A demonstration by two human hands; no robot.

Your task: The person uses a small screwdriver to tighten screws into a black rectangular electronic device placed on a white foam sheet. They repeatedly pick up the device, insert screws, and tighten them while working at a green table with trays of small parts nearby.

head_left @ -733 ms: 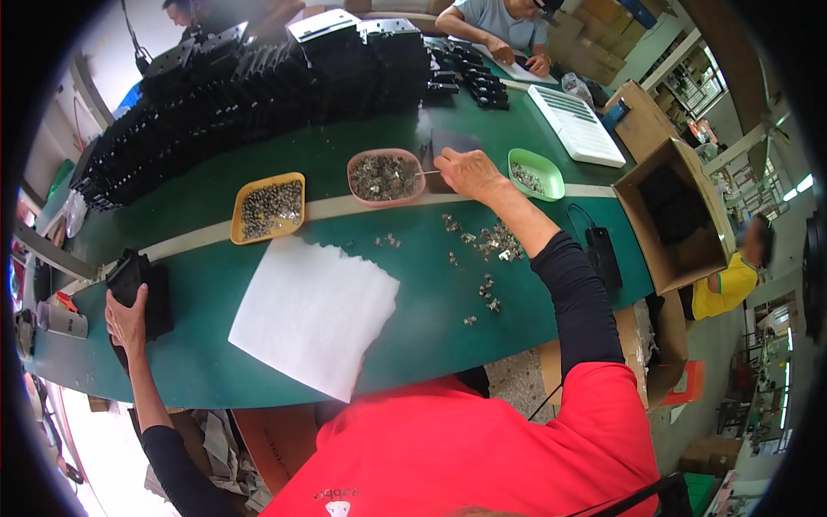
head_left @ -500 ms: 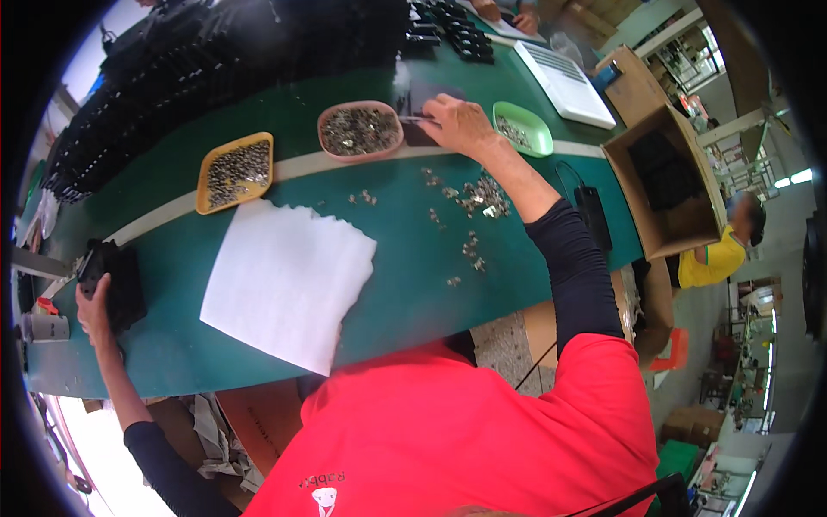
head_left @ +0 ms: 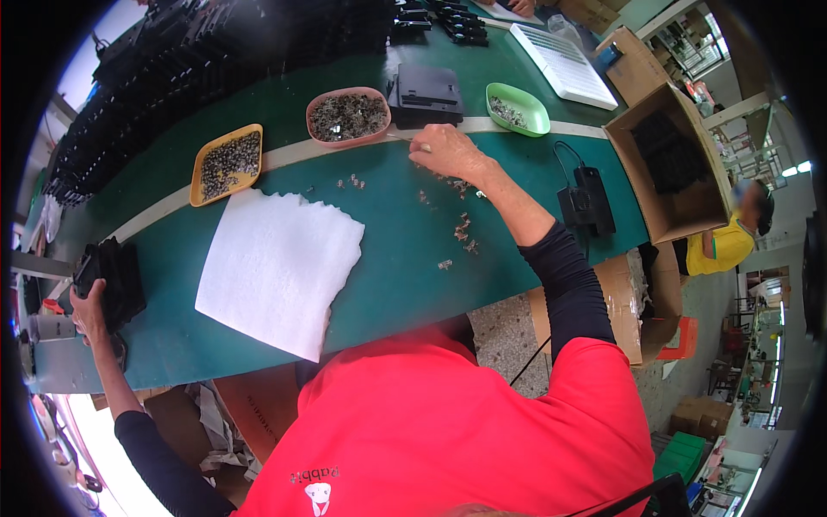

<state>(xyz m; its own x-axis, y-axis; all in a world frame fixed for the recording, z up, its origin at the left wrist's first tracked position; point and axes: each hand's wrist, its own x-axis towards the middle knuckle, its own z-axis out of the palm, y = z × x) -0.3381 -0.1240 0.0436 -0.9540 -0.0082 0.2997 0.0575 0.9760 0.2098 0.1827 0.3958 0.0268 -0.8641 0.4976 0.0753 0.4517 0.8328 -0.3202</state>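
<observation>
My left hand grips the edge of a black plastic part standing at the table's left end; its fingertips are partly hidden. My right hand is closed in a pinch over the middle of the table, with a thin metal tool sticking out to the left. Small metal pieces lie scattered below and partly under that hand. Just beyond it rests a flat black plastic case. A pink bowl of small metal parts stands to its left, a green bowl to its right.
A yellow tray of small parts stands left, near a white foam sheet. Black parts are stacked at the back. A black power adapter, an open carton and a white slotted tray are on the right.
My right hand has come nearer, from beside the dark case to over the scattered metal pieces, with the tool still in it. My left hand stays on the black part.
</observation>
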